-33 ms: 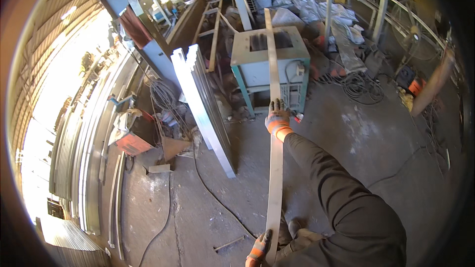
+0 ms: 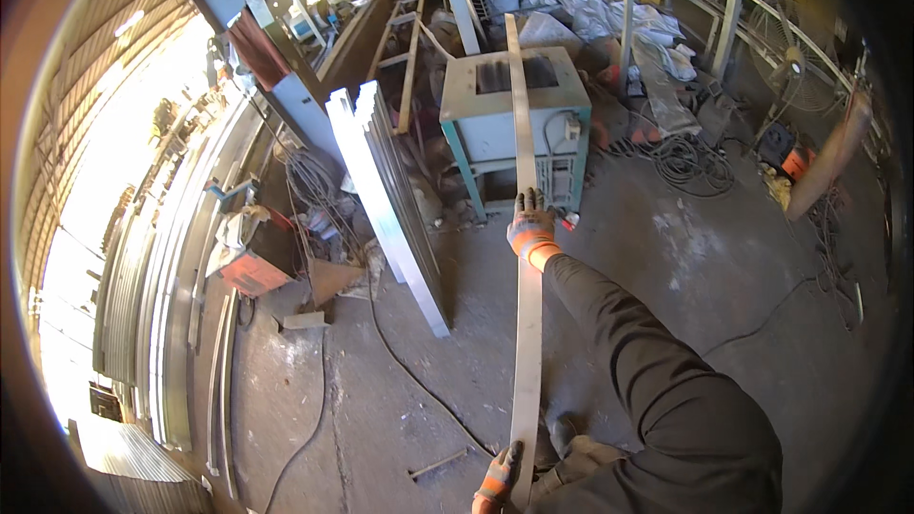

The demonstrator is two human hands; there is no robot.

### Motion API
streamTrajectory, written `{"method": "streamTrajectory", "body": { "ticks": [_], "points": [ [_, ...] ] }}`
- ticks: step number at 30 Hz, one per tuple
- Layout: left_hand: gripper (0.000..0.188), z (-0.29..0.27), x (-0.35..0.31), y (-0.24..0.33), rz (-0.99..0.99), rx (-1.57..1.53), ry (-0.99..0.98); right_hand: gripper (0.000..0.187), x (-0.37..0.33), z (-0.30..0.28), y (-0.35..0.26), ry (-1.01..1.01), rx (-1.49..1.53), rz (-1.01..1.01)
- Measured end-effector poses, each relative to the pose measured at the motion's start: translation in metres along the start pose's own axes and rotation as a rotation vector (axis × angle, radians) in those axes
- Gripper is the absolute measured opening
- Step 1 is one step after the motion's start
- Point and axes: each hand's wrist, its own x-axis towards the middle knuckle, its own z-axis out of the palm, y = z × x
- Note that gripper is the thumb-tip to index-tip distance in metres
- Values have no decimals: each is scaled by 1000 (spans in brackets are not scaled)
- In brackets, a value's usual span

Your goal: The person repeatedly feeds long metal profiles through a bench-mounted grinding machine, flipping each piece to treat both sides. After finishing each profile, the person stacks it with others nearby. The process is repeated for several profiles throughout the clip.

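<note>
A long flat metal bar (image 2: 528,343) runs away from me, its far part passing over the top of a grey-green metal machine stand (image 2: 462,100). My right hand (image 2: 531,230), in a grey and orange glove, grips the bar about midway, fingers lying along its upper face; the thumb is hidden. At the lower edge, my left hand (image 2: 498,478), in a similar glove, is closed around the left side of the bar's near end. Its palm and part of its fingers are out of sight. Whether the bar touches the stand cannot be told.
Several bright metal profiles (image 2: 390,219) lean upright left of the bar. Cables (image 2: 419,366) and a thin rod (image 2: 438,464) lie on the floor. A red box (image 2: 255,271) and long metal lengths (image 2: 162,324) are farther left. A fan (image 2: 792,62) stands at the far right.
The whole scene sits slightly higher and to the left, as the view has shifted a little. Both hands keep their places on the bar.
</note>
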Motion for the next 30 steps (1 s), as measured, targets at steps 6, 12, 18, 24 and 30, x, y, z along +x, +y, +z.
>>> {"method": "streamTrajectory", "body": {
  "ticks": [6, 12, 18, 24, 30],
  "points": [
    [87, 28, -122, -74, -45, -205, 36, 81, -149, -22, 5, -8, -1, -7],
    [73, 17, -233, -167, -252, -293, -60, 83, -301, -11, -14, 8, 8, -10],
    [83, -10, -362, -297, -235, -330, -85, 84, -483, 11, -59, 39, -30, -26],
    [72, -36, -462, -413, -245, -392, -117, 83, -636, 11, -94, 74, -2, -38],
    [72, -64, -529, -470, -143, -136, 41, 86, -730, 21, -114, 141, 18, -69]
  ]
}}
